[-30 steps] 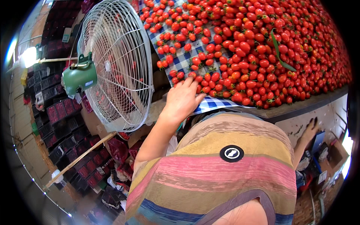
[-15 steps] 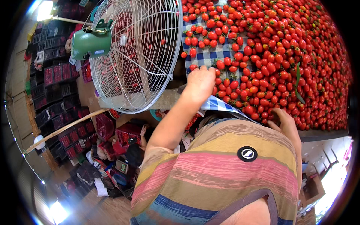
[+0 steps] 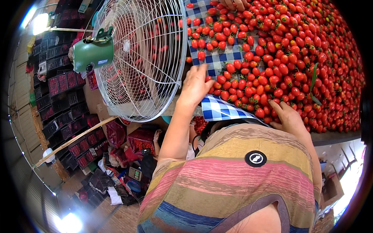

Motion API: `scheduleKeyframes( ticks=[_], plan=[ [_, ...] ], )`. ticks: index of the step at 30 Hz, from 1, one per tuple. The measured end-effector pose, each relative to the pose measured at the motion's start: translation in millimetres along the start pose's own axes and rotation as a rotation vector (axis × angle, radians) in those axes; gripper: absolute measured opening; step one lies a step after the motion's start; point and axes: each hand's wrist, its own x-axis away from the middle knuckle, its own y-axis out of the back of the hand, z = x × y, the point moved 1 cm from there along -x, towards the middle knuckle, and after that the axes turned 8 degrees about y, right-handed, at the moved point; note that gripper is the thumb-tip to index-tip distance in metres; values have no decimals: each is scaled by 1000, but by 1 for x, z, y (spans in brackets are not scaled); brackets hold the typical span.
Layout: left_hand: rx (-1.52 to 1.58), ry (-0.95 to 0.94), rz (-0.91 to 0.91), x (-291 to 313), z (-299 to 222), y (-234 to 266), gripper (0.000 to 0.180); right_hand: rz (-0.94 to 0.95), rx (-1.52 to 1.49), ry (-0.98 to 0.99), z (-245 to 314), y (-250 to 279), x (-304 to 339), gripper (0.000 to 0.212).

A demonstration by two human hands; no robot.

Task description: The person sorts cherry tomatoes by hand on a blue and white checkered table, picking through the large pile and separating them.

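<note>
Small oval red tomatoes lie in a thick heap over a blue-and-white checked cloth. At the left edge of the cloth is my left hand, close beside the fan. Its fingers and thumb are apart, the thumb near the outermost tomatoes, and I see nothing in its grasp. My right hand rests at the near edge of the heap. Its fingers are spread and touch tomatoes there; the fingertips are partly among them.
A large wire-caged fan with a green motor stands against the table's left side. Another person's hand reaches into the tomatoes at the far edge. Stacked dark crates and a wooden pole are to the left. A green leaf lies on the heap.
My left hand has moved left, off the tomatoes to the cloth's edge, and its fingers have spread. My right hand has shifted slightly left. Another person's hand has appeared at the top.
</note>
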Motion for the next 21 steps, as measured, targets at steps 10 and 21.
scheduleKeyframes(
  ticks=[10, 21],
  plan=[
    [-166, -371, -91, 3, -35, 0, 39, -91, -98, 91, 2, -23, -54, 72],
    [339, -679, -132, 20, -107, 7, 34, -243, -1846, -359, 5, 3, -54, 45]
  ],
)
